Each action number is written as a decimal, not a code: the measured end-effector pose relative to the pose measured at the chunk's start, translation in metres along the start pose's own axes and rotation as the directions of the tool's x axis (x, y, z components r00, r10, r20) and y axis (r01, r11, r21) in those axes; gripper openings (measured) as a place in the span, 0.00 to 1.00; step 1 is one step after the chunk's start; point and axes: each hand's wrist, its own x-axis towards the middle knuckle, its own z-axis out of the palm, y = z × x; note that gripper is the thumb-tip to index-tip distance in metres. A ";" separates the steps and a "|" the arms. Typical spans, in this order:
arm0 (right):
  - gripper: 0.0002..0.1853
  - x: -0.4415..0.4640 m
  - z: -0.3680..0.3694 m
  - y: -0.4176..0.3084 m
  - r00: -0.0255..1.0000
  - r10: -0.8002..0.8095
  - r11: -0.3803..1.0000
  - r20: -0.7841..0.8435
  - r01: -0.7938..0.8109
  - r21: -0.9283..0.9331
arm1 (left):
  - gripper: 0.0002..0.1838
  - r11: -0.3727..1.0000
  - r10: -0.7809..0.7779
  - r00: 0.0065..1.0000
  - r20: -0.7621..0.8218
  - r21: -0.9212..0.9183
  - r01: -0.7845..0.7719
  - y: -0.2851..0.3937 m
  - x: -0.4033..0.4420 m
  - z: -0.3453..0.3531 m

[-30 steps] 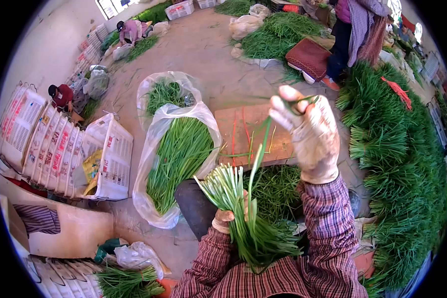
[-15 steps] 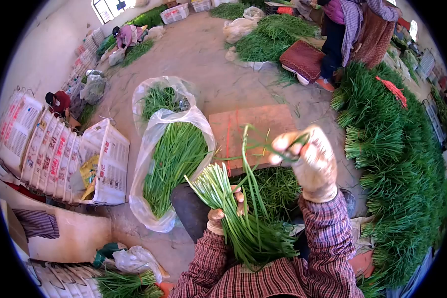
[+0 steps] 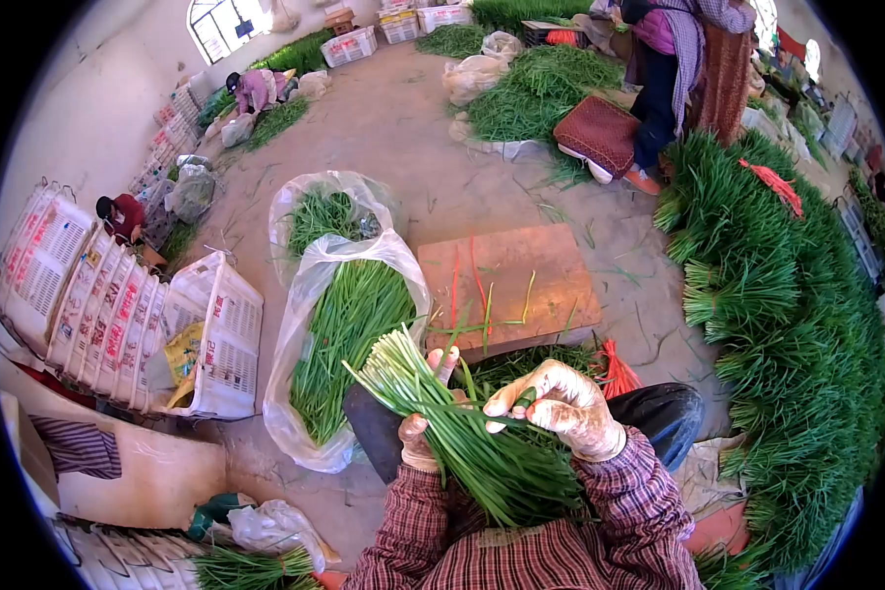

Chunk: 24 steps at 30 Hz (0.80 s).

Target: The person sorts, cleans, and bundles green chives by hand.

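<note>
My left hand (image 3: 419, 440), in a pale stained glove, is wrapped round a bundle of garlic chives (image 3: 497, 457), whose white ends point up and to the left. Over the green part of the bundle, my gloved right hand (image 3: 570, 408) pinches a few green chive blades between thumb and fingers. Just beyond my hands lies a wooden block (image 3: 560, 270) with red strips and loose blades on its top. To its left, a clear plastic bag (image 3: 418, 275) holds loose chives (image 3: 349, 334).
A long heap of tied chive bunches (image 3: 787, 374) lines the right side, and a bundle of red ties (image 3: 617, 371) lies by my knee. White plastic crates (image 3: 231, 339) stand at left. One person (image 3: 659, 88) stands at the back right; others crouch at left.
My right hand has come down and left from above the block to the bundle, bringing the pinched blades onto it. The left hand keeps its hold on the bundle.
</note>
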 end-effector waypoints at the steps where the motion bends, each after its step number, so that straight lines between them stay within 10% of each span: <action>1: 0.08 0.003 0.001 -0.003 1.000 -0.006 1.000 0.008 0.006 -0.010 | 0.56 0.997 -0.019 0.999 -0.034 0.069 0.022 0.002 0.000 0.009; 20: 0.07 0.089 0.020 -0.038 0.988 -0.156 0.979 -0.014 0.153 -0.131 | 0.58 0.926 -0.350 0.928 0.124 -0.103 0.363 -0.006 -0.008 0.012; 24: 0.10 0.100 0.011 -0.055 0.875 -0.481 0.867 -0.061 0.464 -0.184 | 0.56 0.928 -0.347 0.930 0.123 -0.096 0.359 -0.007 -0.009 0.006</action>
